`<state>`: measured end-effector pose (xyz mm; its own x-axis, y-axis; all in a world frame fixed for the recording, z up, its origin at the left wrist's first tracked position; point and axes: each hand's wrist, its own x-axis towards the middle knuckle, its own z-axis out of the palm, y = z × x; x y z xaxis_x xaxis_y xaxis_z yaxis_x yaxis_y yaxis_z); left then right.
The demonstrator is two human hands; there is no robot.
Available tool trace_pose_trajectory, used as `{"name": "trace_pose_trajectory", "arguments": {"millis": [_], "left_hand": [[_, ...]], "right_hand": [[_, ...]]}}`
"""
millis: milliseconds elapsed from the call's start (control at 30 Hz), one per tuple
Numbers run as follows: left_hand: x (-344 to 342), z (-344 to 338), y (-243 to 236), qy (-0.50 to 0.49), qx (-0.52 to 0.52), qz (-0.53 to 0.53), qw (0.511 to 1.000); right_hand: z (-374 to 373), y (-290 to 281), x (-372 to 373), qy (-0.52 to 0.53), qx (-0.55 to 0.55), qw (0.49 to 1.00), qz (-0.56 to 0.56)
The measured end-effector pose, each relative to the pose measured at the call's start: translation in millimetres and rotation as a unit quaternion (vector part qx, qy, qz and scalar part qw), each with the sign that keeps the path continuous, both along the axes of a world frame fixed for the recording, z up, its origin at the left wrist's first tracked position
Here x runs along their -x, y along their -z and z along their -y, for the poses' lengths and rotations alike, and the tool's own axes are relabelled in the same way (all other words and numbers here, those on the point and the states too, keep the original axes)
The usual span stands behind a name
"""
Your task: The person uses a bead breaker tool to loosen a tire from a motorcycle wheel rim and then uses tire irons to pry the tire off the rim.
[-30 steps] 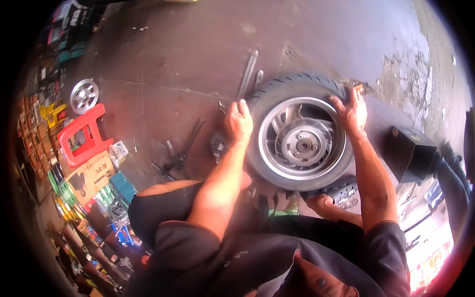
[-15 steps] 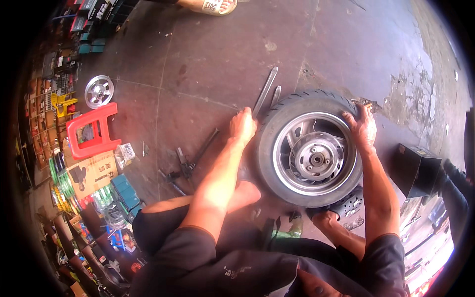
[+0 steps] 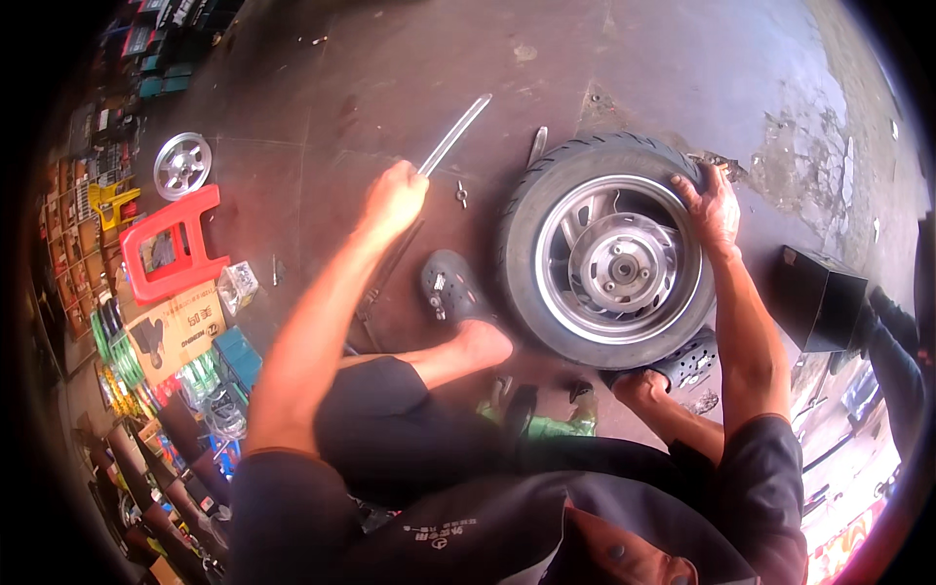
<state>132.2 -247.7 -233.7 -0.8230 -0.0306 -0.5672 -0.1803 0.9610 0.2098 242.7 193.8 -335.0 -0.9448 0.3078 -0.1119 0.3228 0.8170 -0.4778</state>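
Note:
My left hand (image 3: 395, 198) is wrapped round the end of a long metal tyre lever (image 3: 456, 135), held off to the left of the wheel. The lever slants away up and to the right. My right hand (image 3: 715, 210) grips the right side of a black tyre (image 3: 524, 283), its thumb on the sidewall and its fingers over the tread. The tyre sits on a grey metal rim (image 3: 617, 331) with a hub in the middle. A second lever (image 3: 538, 146) shows its tip beside the tyre's far left edge. A small metal part (image 3: 462, 194) lies between the lever and the wheel.
A red plastic stool (image 3: 132, 255) lies on its side at left, below a silver wheel rim (image 3: 182, 166). Cardboard (image 3: 175, 330) and stocked shelves line the left edge. A dark box (image 3: 819, 297) stands at right. My clog-shod feet are near the tyre.
My left hand has swung left, carrying the tyre lever away from the tyre. My right hand stays on the tyre. The other person's foot at the top has gone from view.

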Motion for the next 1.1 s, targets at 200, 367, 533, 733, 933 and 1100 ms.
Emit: {"name": "trace_pose_trajectory", "arguments": {"millis": [200, 367, 533, 733, 933, 1100], "left_hand": [[-70.8, 21.8, -70.5, 0.057, -0.239, 0.156, 0.957], [-77.8, 5.3, -79.1, -0.057, -0.188, 0.336, 0.921], [-57.9, 13.1, -76.6, -0.080, -0.171, 0.394, 0.899], [-38.5, 23.6, -66.8, 0.015, -0.155, 0.405, 0.901], [-37.4, 9.4, -45.0, -0.004, -0.159, 0.451, 0.878], [10.3, 9.0, -30.4, 0.064, -0.129, 0.479, 0.866]], "right_hand": [[-4.2, -1.9, 0.6, -0.001, -0.004, 1.000, 0.014], [-2.3, 2.0, 0.8, -0.003, -0.005, 1.000, -0.015], [-2.5, -0.4, 1.8, -0.003, -0.002, 0.999, 0.041], [-2.3, 2.3, 0.3, 0.005, -0.007, 1.000, -0.002], [-2.5, 3.4, 1.1, 0.007, -0.006, 1.000, 0.018], [0.9, 1.7, 4.4, 0.005, -0.018, 1.000, 0.002]]}}
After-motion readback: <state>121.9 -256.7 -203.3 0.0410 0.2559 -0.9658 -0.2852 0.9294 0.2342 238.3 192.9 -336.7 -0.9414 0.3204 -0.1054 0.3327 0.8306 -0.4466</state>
